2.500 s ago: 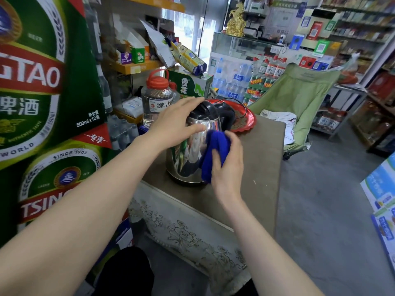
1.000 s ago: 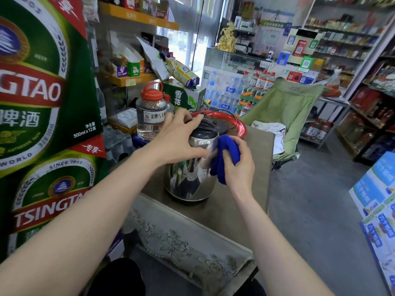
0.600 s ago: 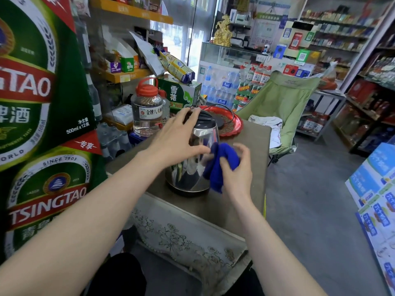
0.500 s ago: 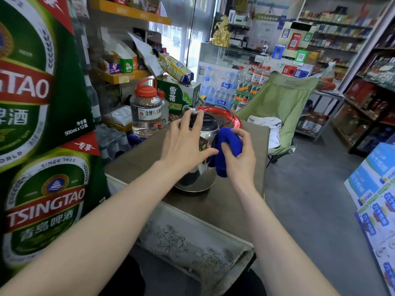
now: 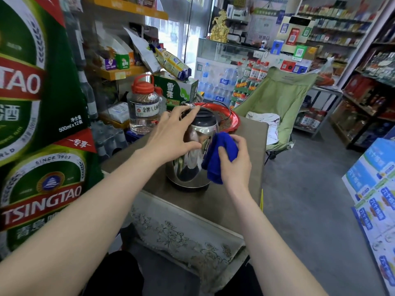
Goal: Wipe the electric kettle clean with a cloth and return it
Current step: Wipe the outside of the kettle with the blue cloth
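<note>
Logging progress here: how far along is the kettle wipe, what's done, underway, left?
Done: kettle stands on the table, in front of the red tray. Underway: left hand rests on the kettle, steadying it; right hand presses the blue cloth to its side. Left: possibly more wiping, then returning it, likely to the tray.

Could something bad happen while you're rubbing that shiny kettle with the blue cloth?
Only the left hand steadies the shiny steel kettle, so a hard rub from the right hand with the blue cloth could slide or tip it on the brown table. The black cord looped over the round red tray behind might snag when the kettle goes back.
</note>
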{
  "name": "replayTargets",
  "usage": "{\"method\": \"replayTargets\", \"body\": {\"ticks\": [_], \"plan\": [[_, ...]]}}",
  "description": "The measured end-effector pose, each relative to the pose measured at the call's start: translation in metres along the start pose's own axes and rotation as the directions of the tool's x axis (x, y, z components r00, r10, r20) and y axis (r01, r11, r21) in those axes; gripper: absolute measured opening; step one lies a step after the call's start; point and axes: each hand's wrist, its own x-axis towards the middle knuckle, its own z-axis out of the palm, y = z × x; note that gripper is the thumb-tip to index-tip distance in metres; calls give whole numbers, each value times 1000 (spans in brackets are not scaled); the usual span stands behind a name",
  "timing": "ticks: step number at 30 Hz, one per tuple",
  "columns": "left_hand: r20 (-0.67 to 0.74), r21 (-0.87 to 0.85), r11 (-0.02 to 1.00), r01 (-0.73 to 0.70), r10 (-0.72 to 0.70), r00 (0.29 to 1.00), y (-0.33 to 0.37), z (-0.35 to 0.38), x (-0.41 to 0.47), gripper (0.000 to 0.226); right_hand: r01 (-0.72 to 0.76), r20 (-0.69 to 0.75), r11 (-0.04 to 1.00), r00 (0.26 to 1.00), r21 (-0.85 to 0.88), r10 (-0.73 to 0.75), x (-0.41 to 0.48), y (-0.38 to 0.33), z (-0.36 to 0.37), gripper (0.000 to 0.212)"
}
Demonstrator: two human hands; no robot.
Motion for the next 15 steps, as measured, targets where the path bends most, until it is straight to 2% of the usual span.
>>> {"method": "replayTargets", "body": {"ticks": [2, 3, 7, 9, 12, 15], "plan": [[-43, 26, 1000, 1, 0, 999, 7, 3, -1, 96, 76, -17, 997, 997, -15, -76, 0, -2, 2, 30], [-59, 30, 1000, 0, 2, 998, 10, 5, -2, 96, 68, -30, 998, 997, -10, -68, -2, 3, 5, 30], [-77, 27, 999, 24, -22, 997, 15, 8, -2, 95, -143, -33, 989, 989, 29, 144, -30, 33, 9, 27], [-82, 33, 999, 36, -33, 996, 18, 10, -2, 95, -179, -21, 983, 984, 39, 179, -39, 35, 8, 26], [-94, 17, 999, 38, -36, 995, 22, 12, -3, 93, -67, -51, 993, 996, 93, 72, -33, 10, 6, 30], [-89, -47, 998, 29, -33, 995, 18, 9, -2, 81, 26, -44, 995, 999, 100, -22, -18, -11, 9, 42]]}}
